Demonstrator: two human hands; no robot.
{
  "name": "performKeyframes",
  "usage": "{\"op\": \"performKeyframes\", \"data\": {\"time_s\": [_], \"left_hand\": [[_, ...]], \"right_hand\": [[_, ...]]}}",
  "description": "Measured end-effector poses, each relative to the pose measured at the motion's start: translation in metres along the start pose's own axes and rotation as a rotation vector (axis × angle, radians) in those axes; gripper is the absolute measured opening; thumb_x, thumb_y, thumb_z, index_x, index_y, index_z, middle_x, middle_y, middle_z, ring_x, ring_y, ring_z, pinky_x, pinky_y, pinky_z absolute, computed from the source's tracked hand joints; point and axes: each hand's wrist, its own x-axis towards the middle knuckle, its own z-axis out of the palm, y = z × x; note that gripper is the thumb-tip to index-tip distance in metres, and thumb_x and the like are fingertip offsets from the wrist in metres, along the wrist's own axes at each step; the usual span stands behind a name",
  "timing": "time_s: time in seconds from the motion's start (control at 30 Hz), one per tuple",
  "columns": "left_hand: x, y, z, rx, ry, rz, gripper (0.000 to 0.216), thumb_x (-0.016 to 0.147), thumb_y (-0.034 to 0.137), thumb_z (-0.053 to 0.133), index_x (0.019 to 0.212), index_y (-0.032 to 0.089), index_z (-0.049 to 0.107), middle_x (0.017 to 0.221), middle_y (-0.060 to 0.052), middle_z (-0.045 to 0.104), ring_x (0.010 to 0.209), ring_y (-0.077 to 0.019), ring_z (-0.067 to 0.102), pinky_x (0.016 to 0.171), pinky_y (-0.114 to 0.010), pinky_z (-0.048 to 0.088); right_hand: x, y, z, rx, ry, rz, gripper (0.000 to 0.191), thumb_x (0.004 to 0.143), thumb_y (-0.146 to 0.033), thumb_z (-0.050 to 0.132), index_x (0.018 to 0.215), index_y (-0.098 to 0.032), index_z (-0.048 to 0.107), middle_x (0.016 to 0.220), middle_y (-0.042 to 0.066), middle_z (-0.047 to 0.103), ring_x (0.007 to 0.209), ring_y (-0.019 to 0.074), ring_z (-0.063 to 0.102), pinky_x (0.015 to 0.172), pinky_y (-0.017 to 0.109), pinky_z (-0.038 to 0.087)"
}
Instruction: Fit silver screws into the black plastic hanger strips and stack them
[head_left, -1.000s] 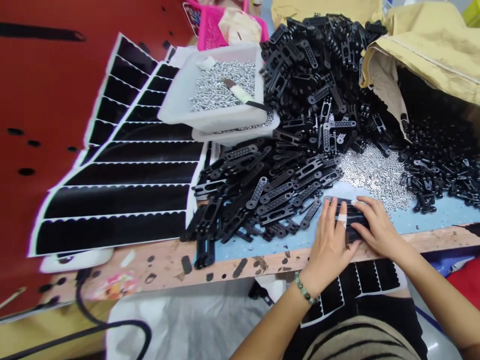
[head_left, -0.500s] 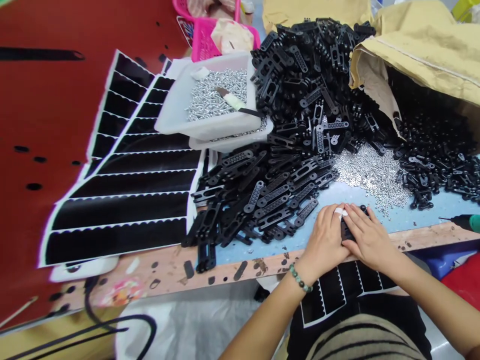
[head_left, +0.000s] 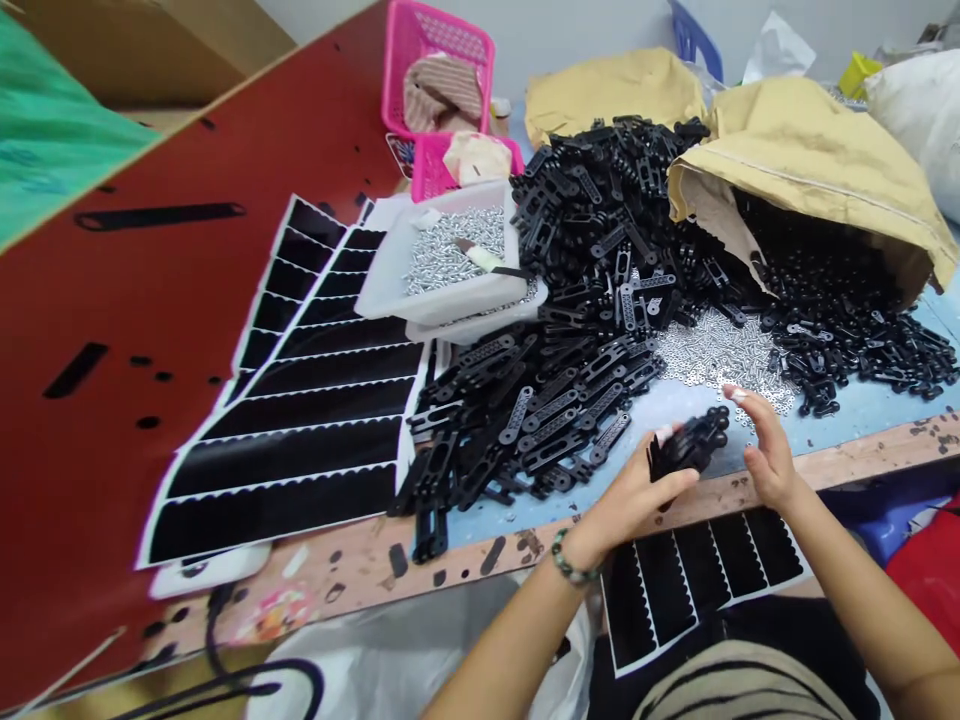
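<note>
My left hand point(head_left: 630, 490) is closed around a small stack of black plastic brackets point(head_left: 690, 443), lifted just above the blue table top near its front edge. My right hand point(head_left: 761, 440) hovers beside the stack's right end, fingers spread and holding nothing. A large heap of the same black brackets point(head_left: 555, 390) lies just left of my hands. Loose silver screws point(head_left: 720, 350) are scattered behind them.
A white tray of screws point(head_left: 450, 265) with a knife in it sits at the back left. Black sticker sheets point(head_left: 300, 440) lie on the left, another sheet point(head_left: 690, 580) on my lap. An open tan sack point(head_left: 810, 170) spills black parts at right. Pink baskets point(head_left: 439, 60) stand behind.
Both hands were pressing the stack together flat on the table. Now the left hand has lifted the stack and the right hand has come off it and opened. The camera tilted up.
</note>
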Motion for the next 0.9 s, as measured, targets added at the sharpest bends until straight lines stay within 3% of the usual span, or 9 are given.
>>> {"op": "performKeyframes", "data": {"time_s": [0.1, 0.17, 0.27, 0.37, 0.5, 0.6, 0.73, 0.83, 0.9], "left_hand": [[-0.007, 0.005, -0.002, -0.5, -0.289, -0.34, 0.041, 0.076, 0.049, 0.063, 0.099, 0.015, 0.065, 0.102, -0.011, 0.067, 0.093, -0.0259, 0.062, 0.082, -0.042, 0.052], [-0.009, 0.003, 0.0, -0.702, -0.277, -0.499, 0.04, 0.076, 0.05, 0.065, 0.094, 0.014, 0.066, 0.095, -0.01, 0.068, 0.084, -0.0222, 0.063, 0.071, -0.035, 0.054], [-0.011, -0.001, 0.0, -0.807, -0.192, -0.567, 0.047, 0.082, 0.056, 0.055, 0.103, 0.015, 0.063, 0.102, -0.012, 0.067, 0.087, -0.0225, 0.064, 0.068, -0.034, 0.055], [-0.019, -0.006, -0.003, -0.612, -0.069, -0.419, 0.056, 0.089, 0.061, 0.036, 0.117, 0.016, 0.056, 0.117, -0.015, 0.062, 0.102, -0.0265, 0.062, 0.079, -0.042, 0.055], [-0.024, -0.015, 0.003, 0.169, 0.384, 0.028, 0.055, 0.088, 0.045, 0.05, 0.134, 0.016, 0.043, 0.135, -0.016, 0.048, 0.127, -0.029, 0.045, 0.101, -0.05, 0.043], [-0.013, -0.02, 0.015, 0.606, 0.339, 0.211, 0.061, 0.085, 0.033, 0.054, 0.138, 0.01, 0.035, 0.143, -0.019, 0.039, 0.137, -0.0316, 0.031, 0.11, -0.055, 0.03], [-0.001, -0.019, 0.017, 0.77, 0.232, 0.168, 0.051, 0.082, 0.02, 0.05, 0.131, 0.009, 0.041, 0.146, -0.02, 0.035, 0.14, -0.0335, 0.023, 0.11, -0.059, 0.026], [-0.006, -0.012, 0.012, 0.732, 0.2, 0.21, 0.058, 0.074, 0.008, 0.047, 0.131, 0.011, 0.04, 0.15, -0.018, 0.028, 0.143, -0.0317, 0.013, 0.113, -0.059, 0.023], [-0.014, -0.005, 0.01, 0.659, 0.147, 0.257, 0.067, 0.07, 0.004, 0.045, 0.135, 0.013, 0.035, 0.15, -0.016, 0.027, 0.143, -0.0292, 0.012, 0.114, -0.054, 0.025]], "right_hand": [[0.011, -0.012, 0.017, 0.095, -0.034, 0.013, 0.05, 0.09, -0.057, 0.036, 0.121, -0.021, 0.052, 0.105, 0.011, 0.067, 0.088, 0.0235, 0.066, 0.074, 0.039, 0.054], [0.017, -0.019, 0.028, 0.08, -0.035, 0.104, 0.036, 0.09, -0.049, 0.042, 0.101, -0.021, 0.063, 0.087, 0.007, 0.07, 0.077, 0.0205, 0.066, 0.071, 0.034, 0.052], [0.022, -0.019, 0.037, 0.018, -0.014, 0.34, 0.033, 0.088, -0.045, 0.046, 0.08, -0.02, 0.066, 0.077, 0.005, 0.069, 0.073, 0.0191, 0.063, 0.068, 0.03, 0.049], [0.024, -0.008, 0.041, -0.059, 0.005, 0.528, 0.039, 0.087, -0.047, 0.044, 0.069, -0.018, 0.064, 0.062, 0.002, 0.061, 0.062, 0.0162, 0.056, 0.06, 0.026, 0.042], [0.025, 0.006, 0.047, -0.3, -0.003, 0.617, 0.041, 0.089, -0.046, 0.041, 0.066, -0.019, 0.062, 0.056, 0.0, 0.055, 0.056, 0.0151, 0.048, 0.06, 0.027, 0.038], [0.025, 0.005, 0.049, -0.486, -0.018, 0.524, 0.039, 0.093, -0.04, 0.039, 0.078, -0.018, 0.067, 0.072, 0.006, 0.062, 0.069, 0.0195, 0.054, 0.069, 0.032, 0.042], [0.024, -0.014, 0.038, -0.573, 0.003, 0.21, 0.031, 0.094, -0.028, 0.038, 0.108, -0.019, 0.064, 0.11, 0.015, 0.059, 0.101, 0.0271, 0.053, 0.089, 0.046, 0.041], [0.022, -0.034, 0.029, -0.32, -0.275, -0.059, 0.036, 0.092, -0.02, 0.041, 0.126, -0.023, 0.052, 0.114, 0.012, 0.059, 0.104, 0.0249, 0.053, 0.091, 0.046, 0.045], [0.021, -0.044, 0.027, -0.172, -0.423, -0.164, 0.036, 0.091, -0.016, 0.04, 0.125, -0.023, 0.051, 0.107, 0.01, 0.062, 0.098, 0.0221, 0.057, 0.085, 0.041, 0.049]]}}
